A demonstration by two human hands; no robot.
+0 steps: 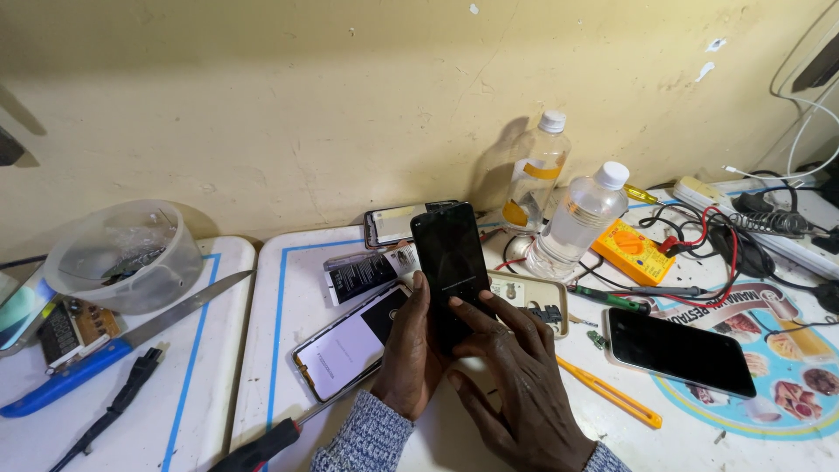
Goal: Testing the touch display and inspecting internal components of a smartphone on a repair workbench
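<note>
My left hand (411, 354) holds a black smartphone (450, 258) upright from below, screen toward me and dark. The fingers of my right hand (511, 385) rest on the lower part of the phone's screen. Just left of my hands, a second phone (345, 345) lies flat on the white table (288, 288) with a lit pale screen. Behind the held phone sit a flat black battery (363, 275) and another phone (393, 223) near the wall.
A dark phone (680, 351) lies at the right beside an orange pry tool (612, 395). Two clear bottles (577, 218), an orange multimeter (634, 251) and tangled wires stand behind. At left are a plastic bowl (122, 253), a blue-handled knife (114, 350) and a screwdriver (271, 441).
</note>
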